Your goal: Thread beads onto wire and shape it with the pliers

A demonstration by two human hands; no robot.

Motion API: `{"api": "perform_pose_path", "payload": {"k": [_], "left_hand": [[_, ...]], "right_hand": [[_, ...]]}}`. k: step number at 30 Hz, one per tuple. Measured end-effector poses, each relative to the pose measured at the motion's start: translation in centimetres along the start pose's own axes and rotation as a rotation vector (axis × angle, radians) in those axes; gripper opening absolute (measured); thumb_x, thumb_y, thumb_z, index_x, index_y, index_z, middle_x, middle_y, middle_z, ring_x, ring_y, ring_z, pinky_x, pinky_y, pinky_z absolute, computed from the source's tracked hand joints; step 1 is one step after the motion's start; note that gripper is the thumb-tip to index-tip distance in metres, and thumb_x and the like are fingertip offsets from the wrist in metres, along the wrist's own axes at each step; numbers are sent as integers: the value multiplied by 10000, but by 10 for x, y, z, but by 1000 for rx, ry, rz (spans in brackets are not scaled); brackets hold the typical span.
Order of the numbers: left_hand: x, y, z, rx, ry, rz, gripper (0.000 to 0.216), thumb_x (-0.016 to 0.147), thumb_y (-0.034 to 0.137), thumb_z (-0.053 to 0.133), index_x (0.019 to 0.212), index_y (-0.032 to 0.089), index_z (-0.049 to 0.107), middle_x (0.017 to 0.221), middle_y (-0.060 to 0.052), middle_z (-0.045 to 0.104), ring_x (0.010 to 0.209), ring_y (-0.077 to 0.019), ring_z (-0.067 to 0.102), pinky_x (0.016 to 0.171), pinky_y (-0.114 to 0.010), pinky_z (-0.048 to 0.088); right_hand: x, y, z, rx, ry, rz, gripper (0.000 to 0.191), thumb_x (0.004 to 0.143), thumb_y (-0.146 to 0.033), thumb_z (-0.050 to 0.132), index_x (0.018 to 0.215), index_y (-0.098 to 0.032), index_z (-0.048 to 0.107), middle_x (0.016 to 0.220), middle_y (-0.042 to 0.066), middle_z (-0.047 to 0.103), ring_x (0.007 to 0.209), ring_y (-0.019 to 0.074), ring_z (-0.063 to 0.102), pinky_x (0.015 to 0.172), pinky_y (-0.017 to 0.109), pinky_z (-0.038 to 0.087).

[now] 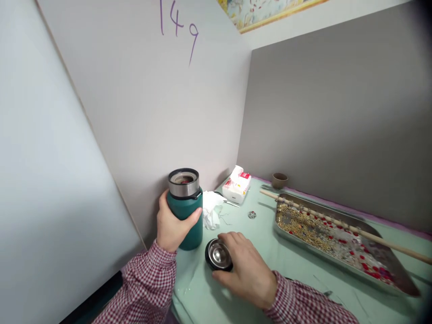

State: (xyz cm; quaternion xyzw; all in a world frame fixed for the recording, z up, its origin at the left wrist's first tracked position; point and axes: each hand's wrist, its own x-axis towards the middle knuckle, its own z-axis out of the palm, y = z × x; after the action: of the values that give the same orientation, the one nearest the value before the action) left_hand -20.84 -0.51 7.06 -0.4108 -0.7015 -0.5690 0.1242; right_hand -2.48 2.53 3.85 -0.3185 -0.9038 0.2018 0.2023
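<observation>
My left hand (177,225) is wrapped around a dark green thermos flask (194,231) with a steel collar and a black rim. The flask stands upright, its mouth uncovered, and something reddish brown shows inside. To its right, a round black lid (218,255) lies with its shiny steel inner side up, low over or on the green cloth; I cannot tell which. The thumb and fingers of my right hand (245,270) grip the lid from its right side.
Crumpled white tissue (212,209) lies behind the flask, near a tissue pack (236,185). A small beaded piece (252,215) sits on the green tablecloth (259,243). On the right, a wooden stick (367,235) crosses a metal tray (324,252) of beads; a brown cup (280,180) stands behind. Grey partitions enclose the table.
</observation>
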Motion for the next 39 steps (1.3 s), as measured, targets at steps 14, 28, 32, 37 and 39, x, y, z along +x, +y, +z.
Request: {"api": "perform_pose_path", "payload": {"k": [14,28,32,37,39], "left_hand": [[-15,26,-68,137,-341,165,803,509,349,696,1215,185,348,1044,-85,574,905,-260,583,764,-413,500],[-49,40,-109,166,-488,256,801,513,298,685,1229,225,335,1079,-71,578,918,-262,590,743,-377,525],[-59,34,-115,178,-525,268,798,505,296,683,1226,227,348,1091,-70,576,931,-265,585,762,-383,518],[-70,30,-118,179,-575,253,800,507,281,671,1239,220,352,1098,-67,579,944,-261,581,771,-370,515],[-74,28,-118,176,-600,250,799,511,277,667,1243,223,350,1094,-64,581,939,-257,583,761,-365,518]], "right_hand": [[-3,2,-62,31,47,-26,514,641,-365,644,1089,-171,482,1013,91,548,944,238,503,807,382,410],[-23,-33,-77,11,75,-127,530,610,-412,663,1074,-209,506,986,68,564,897,236,528,765,360,436],[-28,-40,-80,-7,67,-148,526,607,-417,664,1068,-217,510,983,61,563,885,230,528,751,353,433],[-33,-44,-74,-41,38,-163,486,607,-395,668,1036,-222,517,947,50,566,854,218,520,730,343,425],[-35,-44,-70,-44,18,-157,468,605,-372,675,1020,-220,520,933,48,564,848,214,513,733,346,418]]}}
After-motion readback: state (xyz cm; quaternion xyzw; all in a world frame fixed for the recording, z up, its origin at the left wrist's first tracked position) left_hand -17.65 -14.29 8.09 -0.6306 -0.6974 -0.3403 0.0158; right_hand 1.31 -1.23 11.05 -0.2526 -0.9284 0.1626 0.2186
